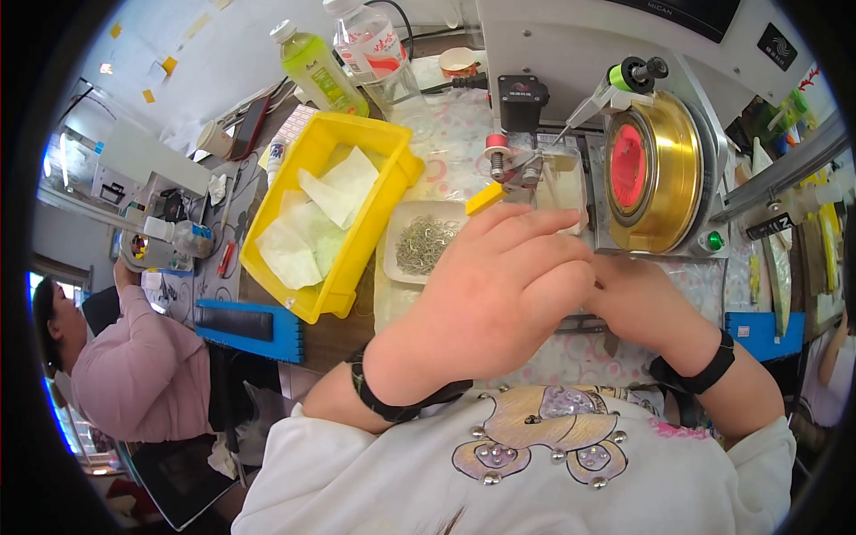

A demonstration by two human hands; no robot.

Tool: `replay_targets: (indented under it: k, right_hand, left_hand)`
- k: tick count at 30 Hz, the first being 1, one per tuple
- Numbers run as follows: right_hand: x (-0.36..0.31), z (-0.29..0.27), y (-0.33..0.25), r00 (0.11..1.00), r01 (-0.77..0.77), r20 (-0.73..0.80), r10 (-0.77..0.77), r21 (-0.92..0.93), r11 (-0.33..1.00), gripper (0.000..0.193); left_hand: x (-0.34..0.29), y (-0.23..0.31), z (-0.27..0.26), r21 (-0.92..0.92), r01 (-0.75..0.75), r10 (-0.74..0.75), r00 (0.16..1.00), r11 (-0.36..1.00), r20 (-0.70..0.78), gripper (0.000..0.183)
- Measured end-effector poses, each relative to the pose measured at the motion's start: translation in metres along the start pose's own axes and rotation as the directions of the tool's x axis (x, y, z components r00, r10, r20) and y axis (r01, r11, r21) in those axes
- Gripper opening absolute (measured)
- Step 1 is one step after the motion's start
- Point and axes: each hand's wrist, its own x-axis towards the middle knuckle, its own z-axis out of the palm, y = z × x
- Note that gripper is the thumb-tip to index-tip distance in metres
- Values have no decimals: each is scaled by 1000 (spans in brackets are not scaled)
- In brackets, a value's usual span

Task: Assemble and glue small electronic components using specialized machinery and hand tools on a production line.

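Observation:
My left hand (504,290) is bent over the work spot in front of the bench machine (526,98), fingers curled toward the right. Whatever its fingertips pinch is hidden beneath the hand. Close against it, my right hand (637,303) reaches in with its fingers mostly out of sight behind the left. Just left of my left hand sits a white square dish (390,254) holding many small silvery metal pieces (423,242). A yellow lever (484,199) on the machine sticks out above my left knuckles. A clear plastic box (563,183) stands beyond my fingers.
A yellow bin (256,259) with white sheets stands left of the dish. Behind it are a green drink bottle (321,71) and a clear bottle (374,53). A gold reel (655,174) is mounted at the right. Another person (147,374) sits at far left.

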Motion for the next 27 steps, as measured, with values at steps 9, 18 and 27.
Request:
replay_targets:
  k: [9,18,27]
  right_hand:
    - [5,7,13,834,448,-128,-536,-409,795,22]
    - [-7,-8,4,653,514,-354,-669,-442,735,20]
    - [-35,-23,-4,555,681,-323,-766,-353,642,28]
  left_hand:
    - [-12,-26,20,-282,90,-105,994,955,-38,15]
    - [-18,-27,19,-383,104,-121,992,918,-21,9]
    - [-19,-30,17,-424,79,-124,989,902,-79,3]
